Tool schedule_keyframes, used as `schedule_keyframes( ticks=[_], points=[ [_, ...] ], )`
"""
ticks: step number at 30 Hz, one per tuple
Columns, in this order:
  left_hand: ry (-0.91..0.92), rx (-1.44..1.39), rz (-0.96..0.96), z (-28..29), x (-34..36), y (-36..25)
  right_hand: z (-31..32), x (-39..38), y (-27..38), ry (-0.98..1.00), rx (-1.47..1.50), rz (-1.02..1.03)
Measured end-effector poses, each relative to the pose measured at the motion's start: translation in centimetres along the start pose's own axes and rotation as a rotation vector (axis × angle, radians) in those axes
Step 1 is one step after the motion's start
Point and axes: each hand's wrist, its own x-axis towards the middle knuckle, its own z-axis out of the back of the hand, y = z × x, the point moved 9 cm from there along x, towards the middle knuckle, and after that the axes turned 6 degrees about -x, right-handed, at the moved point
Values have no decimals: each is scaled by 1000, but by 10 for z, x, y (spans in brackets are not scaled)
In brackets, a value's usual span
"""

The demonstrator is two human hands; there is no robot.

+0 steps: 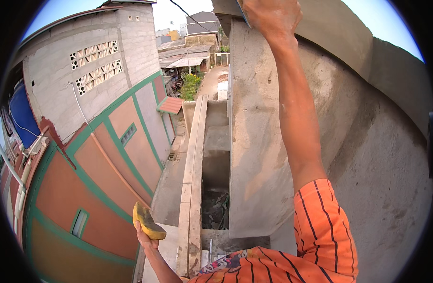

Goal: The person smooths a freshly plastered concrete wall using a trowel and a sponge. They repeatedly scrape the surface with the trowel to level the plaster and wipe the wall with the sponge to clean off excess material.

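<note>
Sponge, yellow with a darkened face, was gripped in left hand, left of the boards; right hand was up by the concrete ledge, partly cut off at frame top, grip couldn't be told.

i have open air around the left hand and its yellow block, reaching left to the painted building. to the right, the planks run lengthwise across my feed; between their right edge and the grey wall, a slot opens down to debris. that wall closes off the right side. up top, the jutting ledge crowds the right hand; beyond the wall's left edge i see free space.
</note>
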Motion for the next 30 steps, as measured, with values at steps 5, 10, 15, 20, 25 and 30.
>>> schedule_keyframes(
  ticks=[5, 10, 15, 20, 25, 30],
  points=[
    [-219, -8, -43, 103, -32, 0, -1, -5, -16, 177, -40, -85],
    [-236, -46, -26, 97, -35, 14, -29, -22, 9, 174, -73, 124],
    [-263, -35, -48, 87, -24, 25, -48, -3, 19, 203, -206, 160],
    [-262, -79, 44, 97, -25, 36, -12, 43, -9, 137, -255, 31],
    [-202, -216, 62, 71, -36, 37, -17, -56, 35, 409, 409, 118],
    [81, -282, 271, -75, -23, 72, 17, -280, 122, 1197, 926, 80]
  ],
)
